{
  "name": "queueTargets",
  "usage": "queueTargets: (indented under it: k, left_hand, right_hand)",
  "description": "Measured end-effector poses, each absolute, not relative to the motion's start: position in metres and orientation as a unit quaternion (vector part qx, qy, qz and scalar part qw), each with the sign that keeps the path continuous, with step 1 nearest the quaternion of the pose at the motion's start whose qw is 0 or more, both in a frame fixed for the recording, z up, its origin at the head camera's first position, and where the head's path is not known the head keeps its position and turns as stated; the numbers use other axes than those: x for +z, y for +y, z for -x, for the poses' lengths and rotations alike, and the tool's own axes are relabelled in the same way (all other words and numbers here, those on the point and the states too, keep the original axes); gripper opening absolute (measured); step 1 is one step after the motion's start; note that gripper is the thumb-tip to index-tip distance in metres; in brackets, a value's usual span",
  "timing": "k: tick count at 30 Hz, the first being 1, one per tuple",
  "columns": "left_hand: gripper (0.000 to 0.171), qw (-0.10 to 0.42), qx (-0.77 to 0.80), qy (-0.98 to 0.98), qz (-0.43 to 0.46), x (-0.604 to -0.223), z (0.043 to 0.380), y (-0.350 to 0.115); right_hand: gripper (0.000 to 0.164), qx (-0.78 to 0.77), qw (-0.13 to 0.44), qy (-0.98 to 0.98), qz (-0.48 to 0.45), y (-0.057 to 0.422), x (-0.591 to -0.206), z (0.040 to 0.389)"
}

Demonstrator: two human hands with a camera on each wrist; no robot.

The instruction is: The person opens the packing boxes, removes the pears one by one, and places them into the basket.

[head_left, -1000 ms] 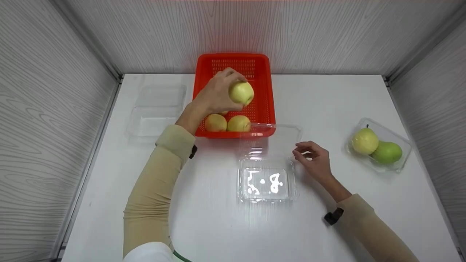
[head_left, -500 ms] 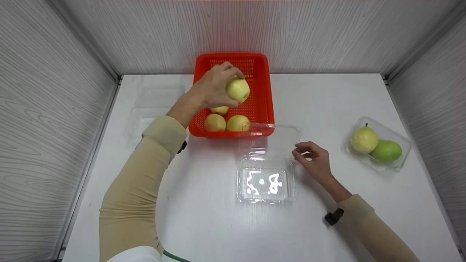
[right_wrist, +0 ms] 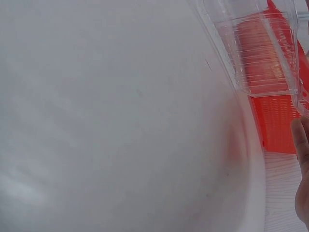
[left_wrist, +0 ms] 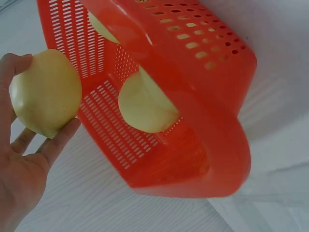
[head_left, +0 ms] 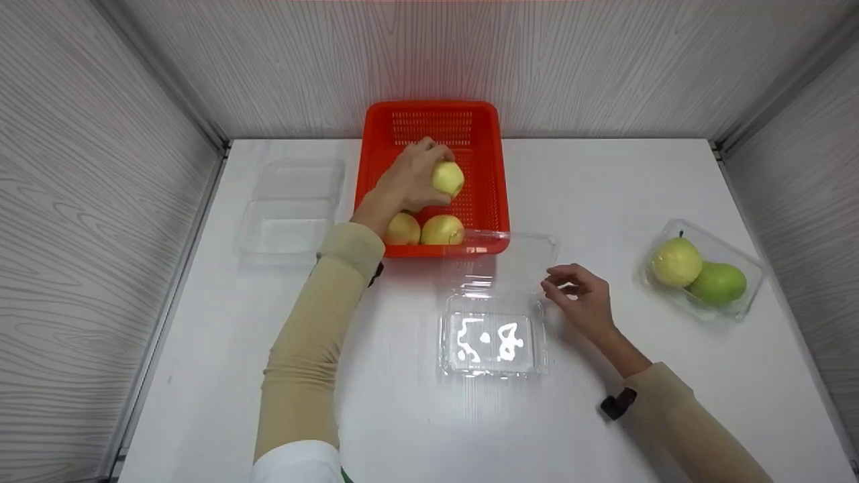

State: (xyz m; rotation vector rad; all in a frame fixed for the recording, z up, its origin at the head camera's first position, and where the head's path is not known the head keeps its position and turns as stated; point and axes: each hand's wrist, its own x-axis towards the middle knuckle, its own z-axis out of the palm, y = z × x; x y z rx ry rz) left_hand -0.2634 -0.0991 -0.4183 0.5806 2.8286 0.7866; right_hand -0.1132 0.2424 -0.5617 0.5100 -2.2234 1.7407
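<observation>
My left hand [head_left: 415, 180] grips a yellow apple [head_left: 448, 179] over the red plastic basket [head_left: 502, 194]. In the left wrist view, the thumb and fingers wrap this apple [left_wrist: 47, 92] beside the perforated basket wall. More yellow apples [head_left: 443, 230] lie at the basket's near end, partly covered by my left wrist. An unlidded clear plastic clamshell box [head_left: 492, 373] stands in front of the basket, its raised lid [head_left: 530, 258] overlapping the near rim. My right hand [head_left: 585, 303] stays by the lid's right edge, fingers loosely bent, with a gap between thumb and forefinger.
At the right, another clear box [head_left: 745, 305] holds a yellow fruit [head_left: 676, 263] with a stem and a green pear [head_left: 719, 283]. Clear empty boxes [head_left: 288, 228] sit at the back left. Wood-grain panels [head_left: 443, 54] enclose the white table.
My left hand, with the apple, first drew back slightly to the left, then came forward to the right and lower into the basket. The right hand has kept its place.
</observation>
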Motion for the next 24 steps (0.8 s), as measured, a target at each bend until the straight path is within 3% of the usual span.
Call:
queueTargets:
  k: [12, 24]
  left_hand:
    - [0.062, 0.088, 0.293, 0.942, -0.142, -0.455, 0.273, -0.088]
    - [0.061, 0.115, 0.268, 0.944, -0.155, -0.472, 0.278, -0.077]
  right_hand:
    - [0.024, 0.604, 0.132, -0.767, -0.175, 0.242, -0.562, 0.111]
    - [0.024, 0.615, 0.136, -0.754, -0.184, 0.241, -0.562, 0.111]
